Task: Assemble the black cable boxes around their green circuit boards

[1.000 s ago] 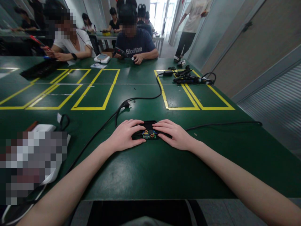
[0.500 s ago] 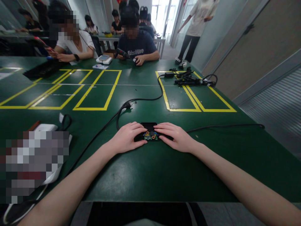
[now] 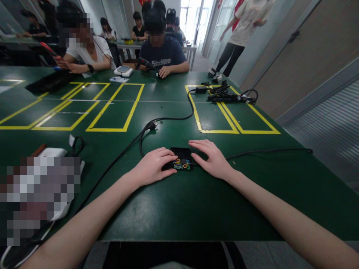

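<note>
A small black case point(image 3: 182, 153) with an exposed circuit board point(image 3: 181, 164) lies on the green table point(image 3: 174, 209) right in front of me. My left hand point(image 3: 153, 166) rests on the case's left end, fingers curled over its edge. My right hand point(image 3: 211, 158) lies flat just to the right of the case, fingers stretched out and together, touching or almost touching its right side. A black cable point(image 3: 269, 151) runs from the case off to the right.
A second black cord with a plug point(image 3: 151, 125) loops left of the case. A white device point(image 3: 53, 152) sits at the left. Cables and black tools point(image 3: 227, 95) lie far right inside yellow tape boxes. Two people sit across the table; another stands at the back right.
My right hand has slid off the case to its right side, uncovering the case's top and the board. My left hand stays on the left end.
</note>
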### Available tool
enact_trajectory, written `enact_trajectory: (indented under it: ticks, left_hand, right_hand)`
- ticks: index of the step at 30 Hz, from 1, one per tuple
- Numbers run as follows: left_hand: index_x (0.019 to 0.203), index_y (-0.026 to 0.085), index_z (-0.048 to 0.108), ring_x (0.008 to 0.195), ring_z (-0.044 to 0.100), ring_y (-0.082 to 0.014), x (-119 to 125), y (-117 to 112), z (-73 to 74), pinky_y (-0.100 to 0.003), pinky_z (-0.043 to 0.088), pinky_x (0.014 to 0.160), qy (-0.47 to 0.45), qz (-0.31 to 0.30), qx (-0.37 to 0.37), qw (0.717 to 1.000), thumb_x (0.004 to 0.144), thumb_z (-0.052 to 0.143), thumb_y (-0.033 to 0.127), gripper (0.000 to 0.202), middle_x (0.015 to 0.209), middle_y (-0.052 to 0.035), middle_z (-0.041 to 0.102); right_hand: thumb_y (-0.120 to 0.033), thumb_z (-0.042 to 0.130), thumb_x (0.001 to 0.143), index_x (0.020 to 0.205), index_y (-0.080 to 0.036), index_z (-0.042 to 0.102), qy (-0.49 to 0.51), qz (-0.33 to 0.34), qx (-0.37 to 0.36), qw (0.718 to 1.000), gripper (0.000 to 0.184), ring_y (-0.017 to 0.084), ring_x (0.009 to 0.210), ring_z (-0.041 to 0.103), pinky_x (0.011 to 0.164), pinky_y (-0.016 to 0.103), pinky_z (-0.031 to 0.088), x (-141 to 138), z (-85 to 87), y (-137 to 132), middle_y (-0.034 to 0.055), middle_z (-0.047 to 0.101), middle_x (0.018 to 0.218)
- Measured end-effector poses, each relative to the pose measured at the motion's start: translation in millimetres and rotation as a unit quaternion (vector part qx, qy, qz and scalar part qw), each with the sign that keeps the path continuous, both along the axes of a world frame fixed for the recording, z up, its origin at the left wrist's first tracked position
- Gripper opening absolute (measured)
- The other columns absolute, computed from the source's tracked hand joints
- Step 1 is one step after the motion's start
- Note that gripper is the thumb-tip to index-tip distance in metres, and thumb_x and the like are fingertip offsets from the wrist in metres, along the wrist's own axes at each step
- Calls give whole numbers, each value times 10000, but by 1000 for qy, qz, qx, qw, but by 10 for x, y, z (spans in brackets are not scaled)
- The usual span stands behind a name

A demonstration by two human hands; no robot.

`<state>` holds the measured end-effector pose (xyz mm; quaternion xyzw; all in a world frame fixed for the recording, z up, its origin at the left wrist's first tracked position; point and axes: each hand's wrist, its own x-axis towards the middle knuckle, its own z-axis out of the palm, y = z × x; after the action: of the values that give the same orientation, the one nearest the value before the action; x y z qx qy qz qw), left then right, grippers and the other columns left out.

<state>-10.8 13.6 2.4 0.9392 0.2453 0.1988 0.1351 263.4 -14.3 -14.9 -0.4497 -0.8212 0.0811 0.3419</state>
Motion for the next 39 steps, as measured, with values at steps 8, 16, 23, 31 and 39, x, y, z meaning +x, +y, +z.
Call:
enact_trajectory:
  ticks: [8, 16, 23, 31, 39]
  left_hand:
    - [1225, 149, 719, 1089, 695, -259, 4, -1, 4, -398, 590, 962, 3, -6, 9, 1000, 957, 737, 313, 316, 1215, -117, 735]
    - [1210, 162, 715, 1059, 709, -251, 12, -8, -12, -409, 566, 969, 13, -1, 42, 999, 968, 722, 339, 301, 1213, -101, 741]
    - [1135, 169, 707, 1011, 713, -236, 1, -2, -16, -375, 551, 899, -12, -12, 71, 997, 944, 752, 311, 243, 1157, -79, 755]
    - [888, 198, 537, 775, 630, -171, 9, -32, 24, -272, 465, 642, -31, 36, 44, 998, 832, 820, 267, 296, 932, -16, 649]
    - [1025, 221, 503, 820, 657, -203, 10, -18, -16, -319, 524, 692, -56, 99, -21, 993, 743, 872, 334, 478, 1014, -16, 639]
  right_hand:
    - [-298, 655, 953, 1182, -219, 681, 65, -1, -107, 992, 244, 252, 951, 717, 828, 419, 585, -1, 10, 9, 85, 776, 1049]
    - [-333, 720, 875, 1101, -215, 644, 241, 22, -233, 942, 266, 195, 807, 724, 763, 359, 613, -74, 64, -31, 47, 751, 919]
    - [-310, 731, 860, 1077, -218, 660, 252, 22, -230, 940, 246, 196, 820, 728, 767, 367, 632, -73, 45, -35, 48, 743, 924]
    - [-288, 715, 883, 1089, -222, 635, 231, 47, -216, 948, 231, 200, 891, 740, 837, 381, 645, -54, 48, -35, 49, 746, 970]
    - [-310, 668, 964, 1019, -209, 652, 126, 147, -122, 973, 116, 224, 939, 684, 860, 402, 586, 1, 156, -58, 82, 713, 1015]
